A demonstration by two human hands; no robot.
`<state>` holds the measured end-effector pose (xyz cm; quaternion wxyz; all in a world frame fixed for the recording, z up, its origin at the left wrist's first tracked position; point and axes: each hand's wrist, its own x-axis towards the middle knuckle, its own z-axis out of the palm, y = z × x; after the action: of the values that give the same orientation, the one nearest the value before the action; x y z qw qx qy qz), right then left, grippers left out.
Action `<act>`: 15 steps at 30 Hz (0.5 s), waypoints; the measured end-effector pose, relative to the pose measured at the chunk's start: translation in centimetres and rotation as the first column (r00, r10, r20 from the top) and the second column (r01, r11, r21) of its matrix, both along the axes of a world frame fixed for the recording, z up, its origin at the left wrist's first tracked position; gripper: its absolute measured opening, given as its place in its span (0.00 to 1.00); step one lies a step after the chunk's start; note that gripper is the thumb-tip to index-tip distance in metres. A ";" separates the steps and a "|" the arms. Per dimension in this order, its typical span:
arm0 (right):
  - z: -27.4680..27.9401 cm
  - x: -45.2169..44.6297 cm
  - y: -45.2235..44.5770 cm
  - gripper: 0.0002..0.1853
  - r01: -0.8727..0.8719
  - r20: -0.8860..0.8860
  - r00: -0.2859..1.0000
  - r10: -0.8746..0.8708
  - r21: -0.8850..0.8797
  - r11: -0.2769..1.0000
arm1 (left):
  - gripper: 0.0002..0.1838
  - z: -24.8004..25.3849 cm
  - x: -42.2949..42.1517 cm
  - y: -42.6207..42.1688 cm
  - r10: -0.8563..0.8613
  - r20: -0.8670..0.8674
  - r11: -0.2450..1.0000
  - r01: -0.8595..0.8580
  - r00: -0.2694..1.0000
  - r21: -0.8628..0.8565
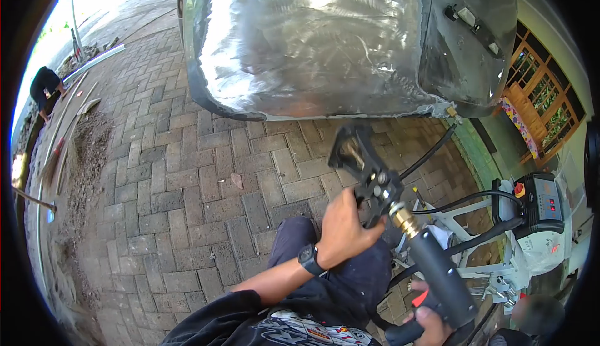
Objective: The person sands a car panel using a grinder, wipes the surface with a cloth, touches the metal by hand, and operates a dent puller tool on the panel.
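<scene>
One black pistol-shaped tool [444, 280] with a gold-coloured metal collar [406, 220] hangs above the herringbone brick paving [219, 208], right of centre on my feed. Its long axis runs on a slant: at the upper left, the black forked metal head [369, 171] points towards the sanded silver car panel [312, 40]; at the lower right, the thick cylindrical body ends near the bottom edge. The head stops just below the panel's lower rim as I see it, though I cannot judge the true gap.

Going left to right, I have the left grip [345, 230], a black square-faced watch [308, 257] on its wrist, curled closed about the rear of the forked head, thumb towards the collar. The right grip [431, 327] is wrapped around the handle under the body, a fingertip beside the red plastic trigger [420, 298]; whether the trigger is pressed, I cannot tell.

At far left, a stooping person in dark clothes [46, 85] is too small for me to make out the hands' work. The left fingertips are hidden behind the tool, and the right hand is partly covered by the handle. The panel is cut off at the top. On the right, the red digits of the black-and-orange machine [540, 205] are unreadable to me.
</scene>
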<state>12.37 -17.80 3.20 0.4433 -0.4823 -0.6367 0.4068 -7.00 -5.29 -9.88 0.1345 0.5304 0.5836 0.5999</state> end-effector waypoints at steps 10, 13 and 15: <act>-3.1 2.5 0.0 0.31 0.130 0.078 0.985 -0.154 0.252 0.959 | 0.37 3.1 -1.8 1.4 0.019 -0.031 0.997 -0.017 0.999 0.069; -3.3 2.4 0.2 0.39 0.200 -0.009 0.979 -0.202 0.181 0.963 | 0.34 4.7 -2.7 1.8 0.034 -0.014 0.997 -0.033 0.999 0.076; -2.8 1.8 0.6 0.39 0.198 -0.020 0.980 -0.199 0.212 0.957 | 0.34 5.3 -2.9 1.7 0.025 -0.012 0.998 -0.025 1.000 0.054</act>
<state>14.16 -17.22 0.40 0.5305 -0.4937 -0.6252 0.2896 -9.91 -3.63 -4.54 0.1091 0.5303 0.5748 0.6136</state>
